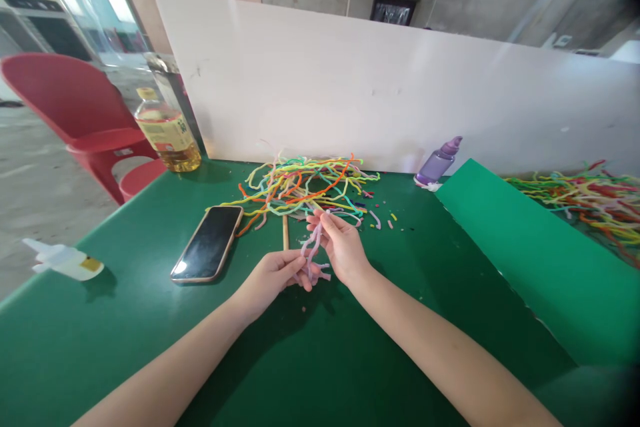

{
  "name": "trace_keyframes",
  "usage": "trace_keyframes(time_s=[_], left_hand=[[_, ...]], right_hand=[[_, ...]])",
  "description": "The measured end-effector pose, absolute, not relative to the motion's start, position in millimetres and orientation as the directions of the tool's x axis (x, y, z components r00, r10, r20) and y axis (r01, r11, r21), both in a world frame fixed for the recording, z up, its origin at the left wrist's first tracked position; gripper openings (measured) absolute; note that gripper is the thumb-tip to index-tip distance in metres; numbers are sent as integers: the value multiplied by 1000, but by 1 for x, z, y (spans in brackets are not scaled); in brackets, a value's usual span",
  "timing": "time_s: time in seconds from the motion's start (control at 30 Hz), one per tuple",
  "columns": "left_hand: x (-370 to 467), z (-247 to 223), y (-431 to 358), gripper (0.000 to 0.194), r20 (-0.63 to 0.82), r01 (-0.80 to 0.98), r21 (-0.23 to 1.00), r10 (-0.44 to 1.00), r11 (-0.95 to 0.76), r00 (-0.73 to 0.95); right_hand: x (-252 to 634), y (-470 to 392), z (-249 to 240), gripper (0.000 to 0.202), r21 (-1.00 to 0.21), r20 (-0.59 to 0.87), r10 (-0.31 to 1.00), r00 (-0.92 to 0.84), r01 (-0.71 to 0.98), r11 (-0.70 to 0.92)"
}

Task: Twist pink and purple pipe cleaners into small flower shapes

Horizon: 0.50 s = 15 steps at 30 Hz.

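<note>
In the middle of the frame, the left hand (280, 277) and right hand (343, 247) pinch the pink strings (313, 250) in their fingers, over the green counter (240, 353). Just above them is a messy pile (305, 187) of bright strings. The phone (207, 243) lies left of the hands, and 1 purple bottle (439, 161) stands to the upper right.

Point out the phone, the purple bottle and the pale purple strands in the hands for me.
Phone (207, 243): head view, middle of its dark screen.
Purple bottle (437, 165): head view, middle of its body, below the nozzle.
Pale purple strands (312, 248): head view, the stretch between the two hands.
</note>
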<state>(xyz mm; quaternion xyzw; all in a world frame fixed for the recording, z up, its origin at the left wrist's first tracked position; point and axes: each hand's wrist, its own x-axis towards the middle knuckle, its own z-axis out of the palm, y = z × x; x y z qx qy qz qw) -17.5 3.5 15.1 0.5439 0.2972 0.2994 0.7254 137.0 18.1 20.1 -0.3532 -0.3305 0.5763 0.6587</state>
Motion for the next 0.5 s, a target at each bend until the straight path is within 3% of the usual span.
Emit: trace_keyframes(time_s=[0.2, 0.5], left_hand=[[-18, 15, 3, 21, -104, -255, 913, 787, 318, 608], [-16, 18, 2, 19, -101, -417, 816, 808, 401, 581]], right_hand=[[137, 19, 22, 26, -827, 28, 994, 105, -557, 82], [141, 17, 28, 56, -801, 25, 990, 141, -590, 104]])
